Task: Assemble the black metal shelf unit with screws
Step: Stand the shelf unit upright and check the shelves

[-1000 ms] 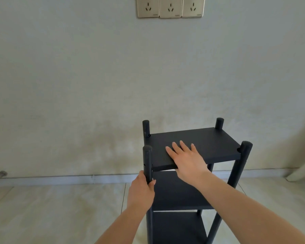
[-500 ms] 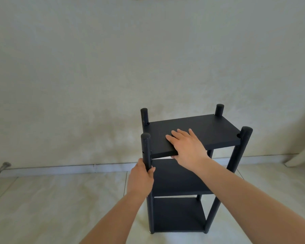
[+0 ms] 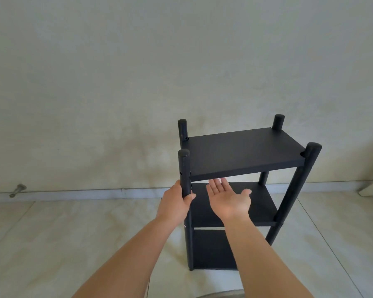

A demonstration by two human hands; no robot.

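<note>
Your left hand (image 3: 177,203) clamps the shelf unit's (image 3: 243,153) rigid front post (image 3: 185,168); right hand (image 3: 228,198) open, palm up; lift by posts

The left hand (image 3: 177,201) grips the near-left post (image 3: 185,168) of the black shelf unit (image 3: 241,151) while the right hand (image 3: 229,198) lies palm-up under its top shelf.
</note>
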